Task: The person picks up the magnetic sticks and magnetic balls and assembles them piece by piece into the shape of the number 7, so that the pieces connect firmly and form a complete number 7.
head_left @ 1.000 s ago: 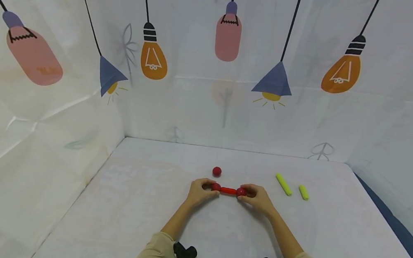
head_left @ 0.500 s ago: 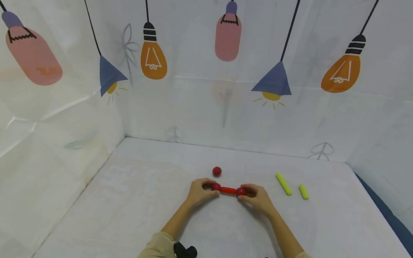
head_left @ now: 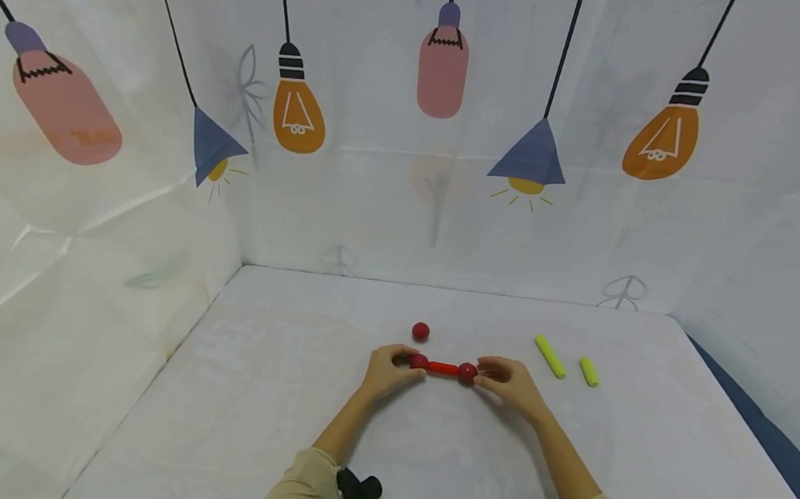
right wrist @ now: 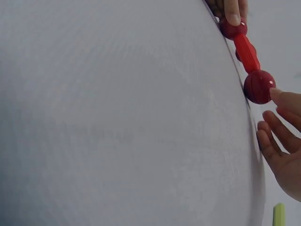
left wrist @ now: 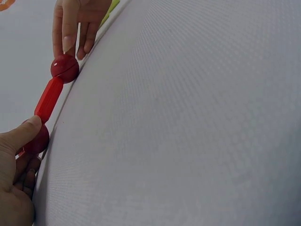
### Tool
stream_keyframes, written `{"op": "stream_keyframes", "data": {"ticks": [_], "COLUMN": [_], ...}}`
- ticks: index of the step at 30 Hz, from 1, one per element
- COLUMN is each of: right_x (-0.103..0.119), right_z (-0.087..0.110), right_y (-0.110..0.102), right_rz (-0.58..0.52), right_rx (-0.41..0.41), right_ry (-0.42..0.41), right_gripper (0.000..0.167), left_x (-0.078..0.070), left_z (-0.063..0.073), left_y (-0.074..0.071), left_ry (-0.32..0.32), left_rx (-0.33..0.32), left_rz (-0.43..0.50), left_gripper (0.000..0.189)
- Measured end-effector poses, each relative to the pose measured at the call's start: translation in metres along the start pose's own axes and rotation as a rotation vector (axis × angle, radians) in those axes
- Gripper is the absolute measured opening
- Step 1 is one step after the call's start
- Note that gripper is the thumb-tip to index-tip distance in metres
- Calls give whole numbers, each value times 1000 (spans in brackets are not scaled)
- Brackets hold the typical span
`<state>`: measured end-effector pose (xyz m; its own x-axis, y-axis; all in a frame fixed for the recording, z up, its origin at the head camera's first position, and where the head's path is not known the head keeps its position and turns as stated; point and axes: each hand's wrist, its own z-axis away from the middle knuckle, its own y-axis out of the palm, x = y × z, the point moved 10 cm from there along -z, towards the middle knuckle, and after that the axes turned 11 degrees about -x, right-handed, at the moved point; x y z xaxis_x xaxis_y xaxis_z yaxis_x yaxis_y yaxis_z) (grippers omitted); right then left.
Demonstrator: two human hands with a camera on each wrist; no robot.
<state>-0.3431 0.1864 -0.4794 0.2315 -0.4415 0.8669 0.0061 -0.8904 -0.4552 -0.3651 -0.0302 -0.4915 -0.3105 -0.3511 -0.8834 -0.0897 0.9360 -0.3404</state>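
Observation:
A bright red rod [head_left: 443,368] joins two dark red balls into a dumbbell shape lying across the table. My left hand [head_left: 387,370] pinches the left ball [left wrist: 37,140] between thumb and fingers; the fingers partly cover it. At the other end is the right ball [right wrist: 259,87], fully visible in the right wrist view. Beside it my right hand [head_left: 508,384] has its fingers spread and relaxed, with the thumb tip [right wrist: 276,95] right at the ball's surface. Behind the left end a loose red ball [head_left: 420,332] sits on the table.
To the right of the right hand lie a longer yellow-green stick [head_left: 550,356] and a shorter yellow-green stick [head_left: 588,371]. The white table [head_left: 284,399] ends at a back wall sheet [head_left: 376,199] printed with lamps.
My right hand has drawn back slightly to the right and loosened from the right ball. The left hand and the red piece stay in place.

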Motion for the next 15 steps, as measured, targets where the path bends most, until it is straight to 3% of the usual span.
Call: {"op": "stream_keyframes", "data": {"ticks": [9,15], "right_x": [-5,-7], "right_z": [9,13], "right_y": [-34,-63], "right_rz": [20,-6], "right_rx": [-51,-139], "right_ry": [33,-30], "right_gripper": [44,41], "left_x": [1,1], "left_z": [0,0], "left_y": [1,0], "left_ry": [-3,2], "left_rx": [2,-8], "left_rz": [5,3], "left_gripper": [35,35]}}
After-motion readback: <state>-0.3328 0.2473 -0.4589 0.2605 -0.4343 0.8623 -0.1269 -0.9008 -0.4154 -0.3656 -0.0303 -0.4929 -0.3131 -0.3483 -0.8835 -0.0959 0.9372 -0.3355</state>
